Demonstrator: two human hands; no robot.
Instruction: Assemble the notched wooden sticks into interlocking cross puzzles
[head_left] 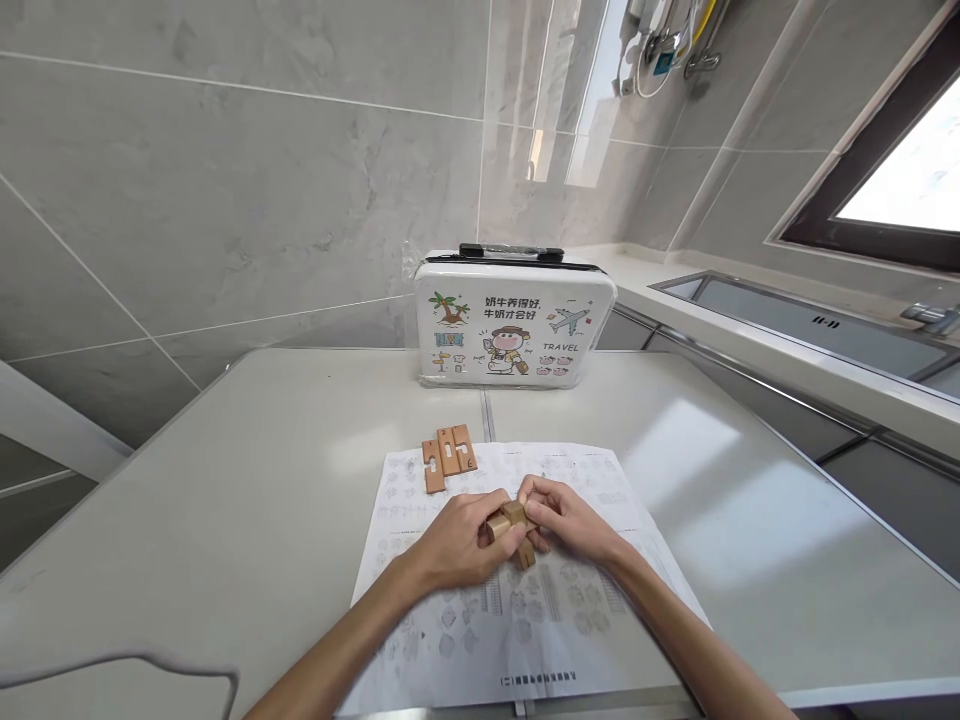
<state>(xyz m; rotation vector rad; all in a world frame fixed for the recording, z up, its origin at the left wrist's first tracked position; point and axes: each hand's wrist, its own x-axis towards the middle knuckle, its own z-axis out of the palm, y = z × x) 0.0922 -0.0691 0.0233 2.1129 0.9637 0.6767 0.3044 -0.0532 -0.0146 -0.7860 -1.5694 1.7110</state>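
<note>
Between both hands, just above a printed paper sheet, is a wooden interlocking puzzle [514, 514] made of crossed blocks. My left hand [469, 540] is closed around its left side, with the thumb across the front. My right hand [568, 515] pinches it from the right, and part of the puzzle is hidden behind those fingers. One block end points down toward me. Beyond my left hand lie several flat wooden pieces [450, 455] with cut-outs and numbers, side by side, partly over the sheet's far left corner. The sheet [540, 640] carries rows of small diagrams.
A white cartoon-printed case [517, 320] with a black handle stands at the table's [300, 470] far edge, against the grey tiled wall. To the right is a counter with a sink [825, 320]. A seam runs through the table's middle.
</note>
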